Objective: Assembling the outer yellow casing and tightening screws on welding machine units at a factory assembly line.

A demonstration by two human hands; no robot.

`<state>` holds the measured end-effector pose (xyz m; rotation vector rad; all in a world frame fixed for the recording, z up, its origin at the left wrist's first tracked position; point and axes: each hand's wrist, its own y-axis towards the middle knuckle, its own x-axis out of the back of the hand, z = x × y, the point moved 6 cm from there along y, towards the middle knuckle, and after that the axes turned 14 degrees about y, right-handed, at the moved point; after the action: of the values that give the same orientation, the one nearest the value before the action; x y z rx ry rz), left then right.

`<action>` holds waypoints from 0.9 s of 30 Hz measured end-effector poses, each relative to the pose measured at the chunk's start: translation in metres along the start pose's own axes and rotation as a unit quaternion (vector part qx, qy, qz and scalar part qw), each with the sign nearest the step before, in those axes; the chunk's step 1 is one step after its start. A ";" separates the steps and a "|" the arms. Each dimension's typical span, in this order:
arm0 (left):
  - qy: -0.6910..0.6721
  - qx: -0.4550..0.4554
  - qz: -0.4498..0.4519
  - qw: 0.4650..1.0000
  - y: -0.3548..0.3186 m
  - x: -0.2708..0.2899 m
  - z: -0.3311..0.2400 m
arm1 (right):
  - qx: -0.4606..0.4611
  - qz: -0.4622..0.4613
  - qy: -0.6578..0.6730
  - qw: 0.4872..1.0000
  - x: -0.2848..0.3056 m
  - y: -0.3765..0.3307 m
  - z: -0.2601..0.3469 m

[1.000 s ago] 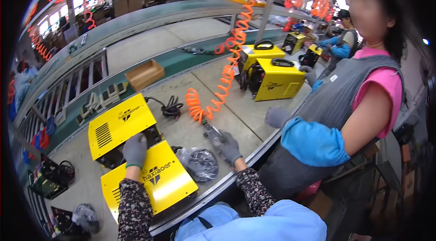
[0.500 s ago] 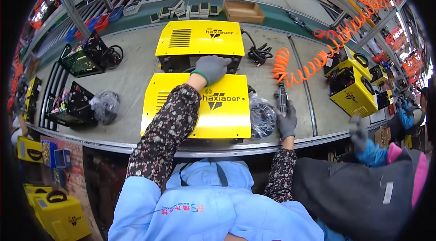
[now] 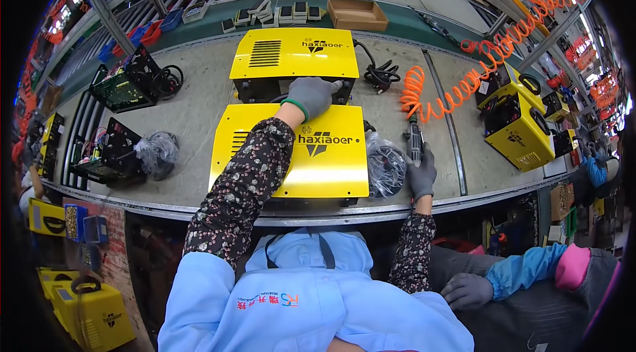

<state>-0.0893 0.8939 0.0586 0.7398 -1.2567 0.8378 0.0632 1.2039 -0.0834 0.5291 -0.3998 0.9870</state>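
Two yellow machine housings with black front panels, a far one (image 3: 295, 54) and a near one (image 3: 291, 166), stand one behind the other before me. My left hand (image 3: 313, 97), in a grey glove, reaches over the near housing to the far one's front panel. Its fingers curl by a small knob at the panel's right; what they grip, if anything, is hidden. To the right my gloved right hand (image 3: 422, 174) is closed around a slim air screwdriver (image 3: 415, 142) on an orange coiled hose (image 3: 457, 101). A plastic-wrapped cable coil (image 3: 385, 165) lies between that hand and the near housing.
Two uncovered black machine chassis (image 3: 126, 83) sit at the left. A black power cord (image 3: 381, 75) lies beside the far housing. More yellow machines (image 3: 520, 136) stand at the right. A cardboard tray (image 3: 358, 15) is at the back. A co-worker's gloved hand (image 3: 467, 291) is at lower right.
The co-worker's hand has dropped from near the bench edge at the right to beside me. My own hands keep nearly the same places, the screwdriver still in the right one.
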 end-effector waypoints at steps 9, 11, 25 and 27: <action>0.038 0.091 0.075 0.992 -0.059 0.005 0.091 | -0.019 -0.001 0.074 0.997 0.002 -0.004 0.004; 0.024 0.134 0.092 0.986 -0.086 0.000 0.134 | -0.004 0.001 0.049 0.999 -0.003 -0.001 0.001; -0.083 0.073 -0.016 0.994 -0.089 0.010 0.124 | -0.020 0.038 -0.025 0.999 -0.005 0.008 -0.015; -0.057 0.017 -0.013 0.998 -0.068 0.019 0.084 | 0.003 0.037 -0.012 0.999 -0.004 0.010 -0.017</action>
<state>-0.0709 0.7902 0.0895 0.8390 -1.3352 0.8070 0.0541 1.2157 -0.0967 0.5348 -0.4398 1.0539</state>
